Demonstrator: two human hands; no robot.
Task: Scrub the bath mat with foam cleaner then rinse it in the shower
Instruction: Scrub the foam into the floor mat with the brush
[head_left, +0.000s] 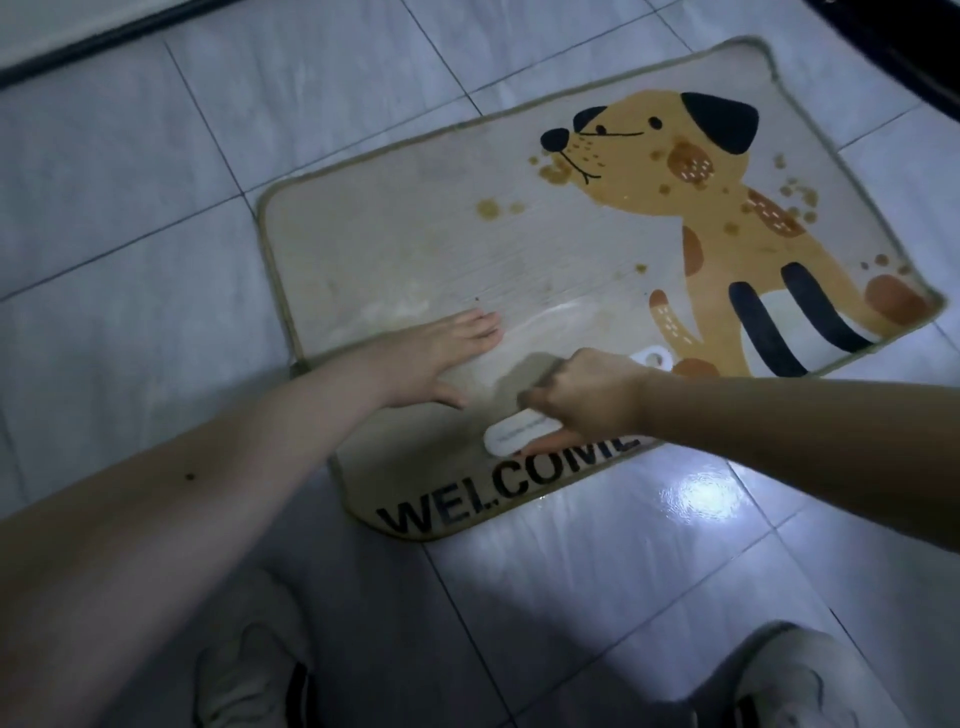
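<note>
Scrub step is in hand; rinse not begun. Bath mat (426, 249) lies flat on the grey tiled floor (156, 208), at an angle, with a dog print at the far end and black WELCOME lettering along the near edge. The near-left part of the mat looks pale and streaky, probably foam or wet patches, but the light is dim and I can't be sure.

Left hand (431, 358) lies flat on the mat near its left edge, fingers straight and spread, thumb out, pressing the mat down to pin it. It holds nothing.

Right hand (587, 395) is curled around a white scrub brush (519, 434), knuckles up. The brush's rounded white end sticks out below the fist, touching the mat just above the lettering; a white looped end (652, 358) shows past the far side of the hand, apparently the handle's hanging hole. Bristles not visible.

No foam cleaner can in frame, no shower either. Person's knees and light trousers (249, 649) sit at the bottom edge, crouched over the mat. Glare spot on the tile right of the lettering suggests a wet floor.

Next move, as I judge it: stroke the brush across the mat with the left hand pinning it so it won't slide on the slick tile, then work toward the dog end, which looks untouched.
</note>
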